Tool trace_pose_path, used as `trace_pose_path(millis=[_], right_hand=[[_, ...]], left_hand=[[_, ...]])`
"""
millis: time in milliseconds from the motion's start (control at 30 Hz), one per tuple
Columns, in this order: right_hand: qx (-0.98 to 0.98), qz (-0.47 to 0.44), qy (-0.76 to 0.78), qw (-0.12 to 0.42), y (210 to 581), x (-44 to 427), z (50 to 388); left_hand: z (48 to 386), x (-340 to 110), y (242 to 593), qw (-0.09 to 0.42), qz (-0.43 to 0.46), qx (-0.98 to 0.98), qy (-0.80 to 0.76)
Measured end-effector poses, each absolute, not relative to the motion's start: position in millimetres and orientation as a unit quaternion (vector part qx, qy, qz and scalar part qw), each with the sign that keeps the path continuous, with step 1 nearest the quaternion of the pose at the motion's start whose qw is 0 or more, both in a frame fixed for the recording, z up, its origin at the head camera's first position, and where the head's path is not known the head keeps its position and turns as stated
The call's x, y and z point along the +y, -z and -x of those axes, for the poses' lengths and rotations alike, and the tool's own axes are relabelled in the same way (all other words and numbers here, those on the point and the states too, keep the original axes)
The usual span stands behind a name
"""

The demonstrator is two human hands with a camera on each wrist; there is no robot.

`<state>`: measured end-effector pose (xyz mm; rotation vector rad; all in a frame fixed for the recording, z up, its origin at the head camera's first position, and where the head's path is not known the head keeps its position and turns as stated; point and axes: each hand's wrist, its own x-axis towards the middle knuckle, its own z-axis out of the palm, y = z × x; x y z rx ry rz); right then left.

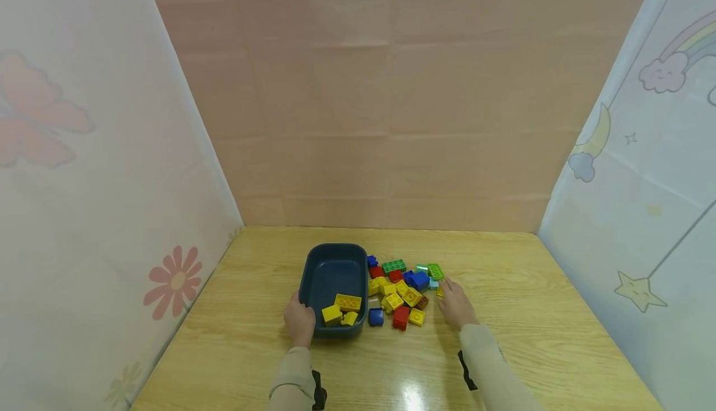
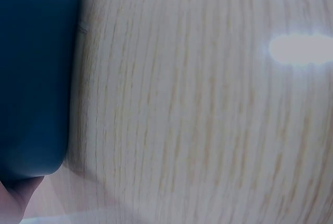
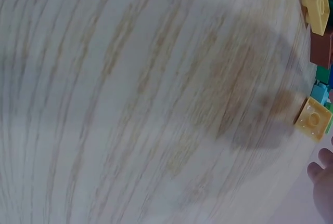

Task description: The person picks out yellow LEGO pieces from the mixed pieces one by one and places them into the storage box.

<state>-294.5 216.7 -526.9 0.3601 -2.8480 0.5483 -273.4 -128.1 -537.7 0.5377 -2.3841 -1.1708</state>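
Left hand (image 1: 300, 320) grips bin (image 1: 335, 275) side; brace it. Right hand's (image 1: 456, 304) fingers look loose, unladen, near yellow brick (image 3: 314, 119); pinch edges.

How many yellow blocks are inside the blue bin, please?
3 in the bin: a chunky block at left, a small block to its right, a long block behind both. Others may be hidden.

wide bare tabletop (image 1: 537, 318) lies right of the right hand (image 1: 456, 305). to its left the way is crowded: loose bricks (image 1: 393, 302) spread close up to the dark bin (image 1: 337, 279) — its raised side a barrier. inside, the far end is open; yellow bricks (image 1: 348, 302) obstruct the near end, the left hand (image 1: 299, 319) the left rim.
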Motion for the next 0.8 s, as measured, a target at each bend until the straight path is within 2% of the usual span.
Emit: trace_pose_path(millis=[467,800], right_hand=[[-0.977,-0.14,-0.149,0.055,529,221,293],[-0.979,-0.141,-0.134,0.059,537,218,296]], left_hand=[[276,-128,539,0.211,-0.198,-0.86,0.421],[276,-129,542,0.204,-0.208,-0.862,0.414]])
